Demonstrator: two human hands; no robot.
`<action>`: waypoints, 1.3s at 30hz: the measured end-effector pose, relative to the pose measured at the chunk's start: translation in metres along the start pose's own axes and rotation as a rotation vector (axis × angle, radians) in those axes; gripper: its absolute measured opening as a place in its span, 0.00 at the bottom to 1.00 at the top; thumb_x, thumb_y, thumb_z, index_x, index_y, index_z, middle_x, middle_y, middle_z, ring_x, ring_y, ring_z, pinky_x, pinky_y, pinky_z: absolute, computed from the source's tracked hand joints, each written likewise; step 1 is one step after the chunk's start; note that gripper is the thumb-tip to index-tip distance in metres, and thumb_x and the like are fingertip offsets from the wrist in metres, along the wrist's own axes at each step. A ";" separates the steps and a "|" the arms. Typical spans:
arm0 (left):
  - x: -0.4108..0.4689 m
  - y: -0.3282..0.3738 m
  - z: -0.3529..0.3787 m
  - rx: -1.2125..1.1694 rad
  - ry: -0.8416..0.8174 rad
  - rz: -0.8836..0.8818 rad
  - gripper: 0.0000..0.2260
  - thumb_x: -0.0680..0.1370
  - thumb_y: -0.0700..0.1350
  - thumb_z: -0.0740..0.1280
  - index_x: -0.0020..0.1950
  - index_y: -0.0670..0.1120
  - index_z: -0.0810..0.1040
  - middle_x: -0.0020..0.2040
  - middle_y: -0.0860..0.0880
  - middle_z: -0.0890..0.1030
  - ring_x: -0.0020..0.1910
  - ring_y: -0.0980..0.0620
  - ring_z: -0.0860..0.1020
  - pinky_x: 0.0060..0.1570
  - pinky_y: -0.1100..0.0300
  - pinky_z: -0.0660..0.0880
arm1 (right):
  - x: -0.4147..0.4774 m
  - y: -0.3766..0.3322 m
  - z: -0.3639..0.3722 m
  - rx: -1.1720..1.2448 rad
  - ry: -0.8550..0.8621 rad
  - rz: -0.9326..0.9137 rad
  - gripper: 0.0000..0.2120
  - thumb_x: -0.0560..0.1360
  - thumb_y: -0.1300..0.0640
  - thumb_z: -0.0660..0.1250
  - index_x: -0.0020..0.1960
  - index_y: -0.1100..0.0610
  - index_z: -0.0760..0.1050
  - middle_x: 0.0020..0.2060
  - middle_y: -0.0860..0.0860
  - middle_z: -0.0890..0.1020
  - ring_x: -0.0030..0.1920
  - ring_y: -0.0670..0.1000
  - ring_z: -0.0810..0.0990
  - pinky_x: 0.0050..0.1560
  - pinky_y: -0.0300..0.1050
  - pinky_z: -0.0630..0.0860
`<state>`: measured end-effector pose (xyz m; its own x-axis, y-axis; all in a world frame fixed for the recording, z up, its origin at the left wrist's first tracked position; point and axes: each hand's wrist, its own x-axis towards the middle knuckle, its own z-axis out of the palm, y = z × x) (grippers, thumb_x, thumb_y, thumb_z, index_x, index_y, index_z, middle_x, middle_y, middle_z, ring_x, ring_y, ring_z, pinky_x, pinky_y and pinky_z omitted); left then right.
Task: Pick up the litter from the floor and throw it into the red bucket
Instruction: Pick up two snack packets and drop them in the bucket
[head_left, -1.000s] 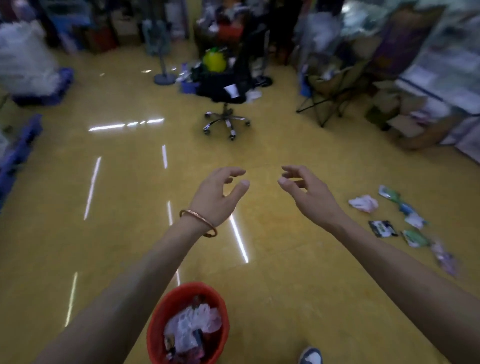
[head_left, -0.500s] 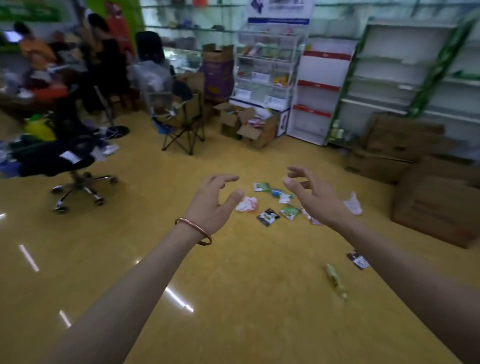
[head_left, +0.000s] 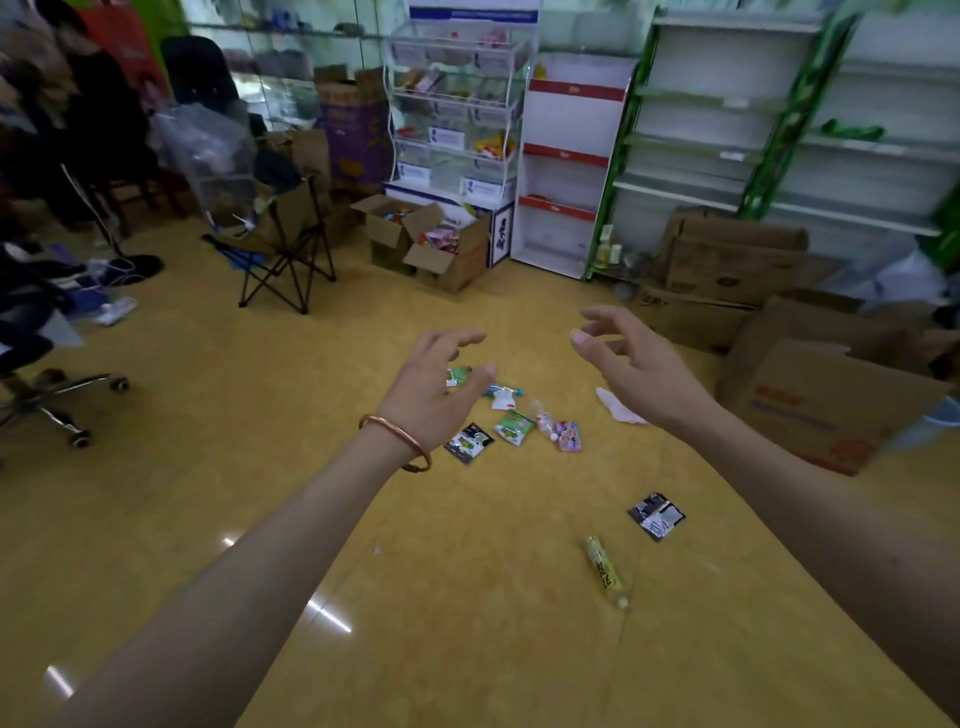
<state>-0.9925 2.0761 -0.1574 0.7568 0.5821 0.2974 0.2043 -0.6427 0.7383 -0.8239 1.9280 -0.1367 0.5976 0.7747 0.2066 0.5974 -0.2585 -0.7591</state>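
Note:
Litter lies scattered on the yellow floor ahead of me. A black packet (head_left: 468, 442), a green packet (head_left: 514, 426) and a pink packet (head_left: 568, 436) sit in a cluster past my hands. A white wrapper (head_left: 618, 408) lies right of them. Nearer to me are a black-and-white packet (head_left: 656, 516) and a yellow-green tube (head_left: 605, 570). My left hand (head_left: 434, 392), with a copper bangle on the wrist, hovers open above the cluster's left side. My right hand (head_left: 636, 371) is open too, held in the air. The red bucket is out of view.
Flattened cardboard boxes (head_left: 831, 400) lie at the right. Open boxes (head_left: 426, 244) and display shelves (head_left: 457, 109) stand at the back. A folding chair (head_left: 283, 244) is at centre left and an office chair base (head_left: 62, 400) at far left. A person in dark clothes (head_left: 98, 119) is at the back left.
The view has swung right, away from the red bucket, which has left the frame. The litter cluster has come to the centre and nearer. Both hands stay open and empty.

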 end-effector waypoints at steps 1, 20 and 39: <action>0.006 -0.003 0.003 0.014 -0.005 -0.005 0.17 0.77 0.51 0.63 0.66 0.53 0.69 0.64 0.52 0.68 0.61 0.55 0.69 0.56 0.64 0.64 | 0.008 0.005 0.000 0.001 -0.008 0.000 0.22 0.78 0.42 0.59 0.69 0.49 0.67 0.59 0.46 0.74 0.55 0.44 0.74 0.43 0.32 0.68; 0.213 -0.134 -0.026 0.048 -0.050 0.007 0.17 0.77 0.50 0.64 0.65 0.53 0.70 0.63 0.50 0.68 0.60 0.55 0.69 0.57 0.63 0.65 | 0.222 0.047 0.055 -0.102 -0.046 0.092 0.25 0.77 0.40 0.60 0.70 0.49 0.66 0.62 0.46 0.74 0.56 0.45 0.74 0.43 0.33 0.69; 0.405 -0.231 -0.017 0.033 -0.095 0.043 0.18 0.77 0.51 0.63 0.67 0.54 0.68 0.65 0.51 0.67 0.58 0.60 0.66 0.57 0.65 0.63 | 0.422 0.097 0.110 -0.112 -0.020 0.128 0.26 0.75 0.38 0.61 0.70 0.49 0.65 0.62 0.46 0.74 0.59 0.46 0.74 0.50 0.43 0.73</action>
<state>-0.7434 2.4687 -0.1974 0.8204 0.5050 0.2681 0.1900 -0.6831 0.7052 -0.5727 2.2936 -0.1908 0.6623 0.7426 0.0996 0.5738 -0.4173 -0.7046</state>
